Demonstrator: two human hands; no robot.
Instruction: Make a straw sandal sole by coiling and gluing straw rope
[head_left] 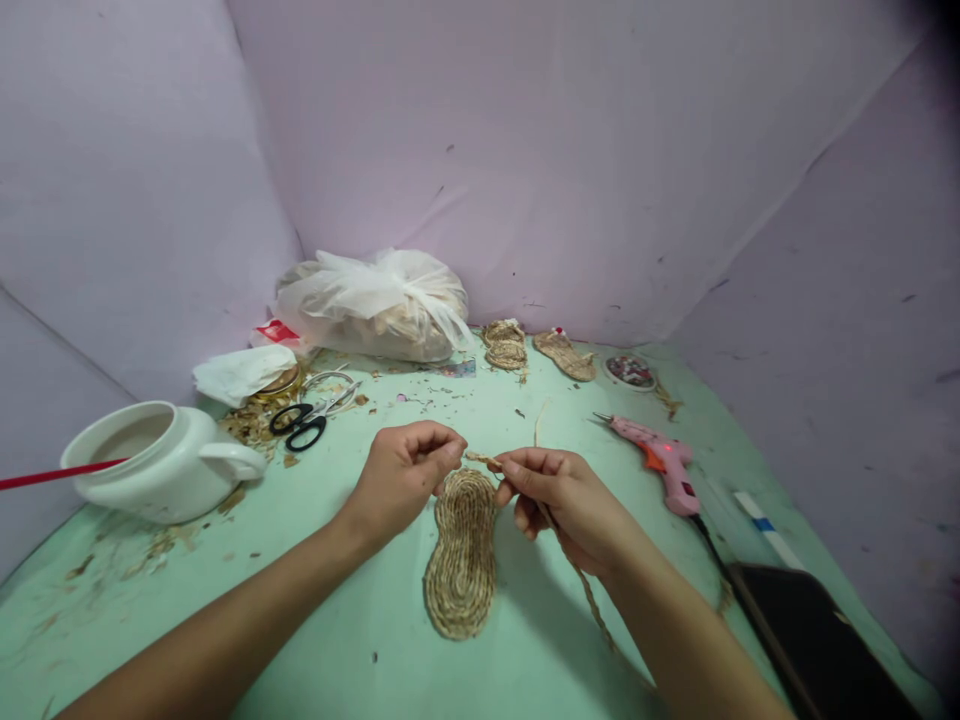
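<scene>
Between my two hands a short stretch of braided straw cord (pixel 481 459) runs level. My left hand (pixel 414 462) pinches its left end between thumb and fingertips. The thumb and fingers of my right hand (pixel 556 490) are closed on the cord farther along, and the rest of it hangs down past the palm toward the right forearm. Just below the hands, a coiled straw shoe sole (pixel 461 560) lies flat on the green table, its top end close to my left fingertips.
A pink glue gun (pixel 660 455) lies right, near a dark flat object (pixel 817 640). To the left are black-handled scissors (pixel 307 420) and a white pot (pixel 172 470). Behind stand a plastic bag (pixel 375 310), a small straw sandal (pixel 564 355) and a round dish (pixel 630 373).
</scene>
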